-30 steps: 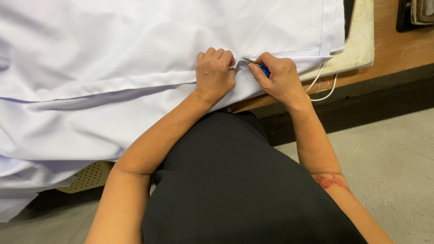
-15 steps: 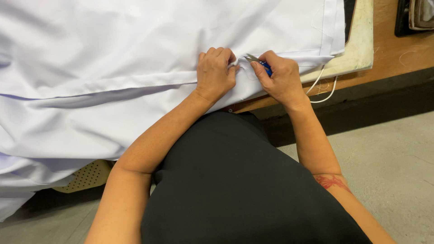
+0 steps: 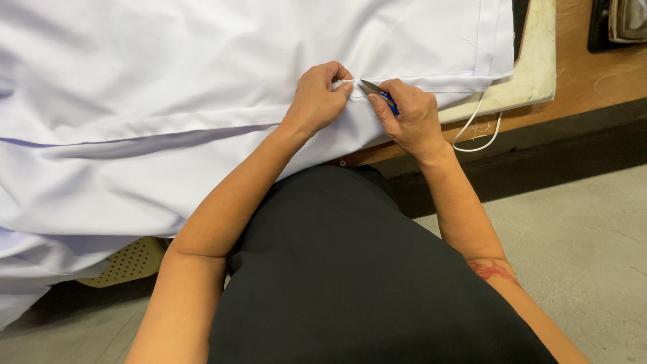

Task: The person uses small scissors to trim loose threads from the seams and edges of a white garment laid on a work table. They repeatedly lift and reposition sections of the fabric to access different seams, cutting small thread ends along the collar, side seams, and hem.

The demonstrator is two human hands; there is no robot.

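In the head view, you look down at a big white cloth (image 3: pixel 202 101) that fills the upper left and the middle of the frame and hangs over the near edge of the table. Your left hand (image 3: pixel 315 100) sits near the top middle of the frame, with its fingers curled together and pinching a small fold at the hem of the cloth. Your right hand (image 3: pixel 411 121) is just to the right of it, and its fingers are closed tight around small blue snips (image 3: pixel 377 93). The shiny tip of the snips points left at the pinched fold and looks like it touches the cloth there. The two hands are very near each other but do not touch. At the upper right, a cream pad (image 3: pixel 536 74) lies under the edge of the cloth on a brown wooden table (image 3: pixel 593 81). A thin white cord (image 3: pixel 480 135) loops down by the table's edge, just right of your right wrist. Your black clothes fill the bottom middle of the frame, and grey floor (image 3: pixel 586 229) shows at the lower right.
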